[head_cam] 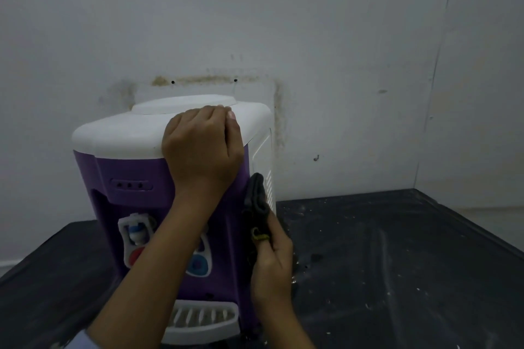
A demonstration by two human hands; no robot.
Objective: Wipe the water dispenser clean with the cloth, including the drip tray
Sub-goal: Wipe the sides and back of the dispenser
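A purple water dispenser [136, 176] with a white top stands on a dark table. Its white slatted drip tray [202, 320] juts out at the bottom front. Two taps, red and blue, sit on the front, partly hidden by my left forearm. My left hand [202, 144] grips the front right edge of the white top, fingers curled over it. My right hand [272, 261] holds a dark cloth [256, 201] and presses it against the dispenser's right side, next to the white vented panel.
The dark table [397, 263] is scuffed, with pale specks, and stretches to the right of the dispenser. A stained grey wall [312, 37] stands close behind the dispenser. A room corner lies at the far right.
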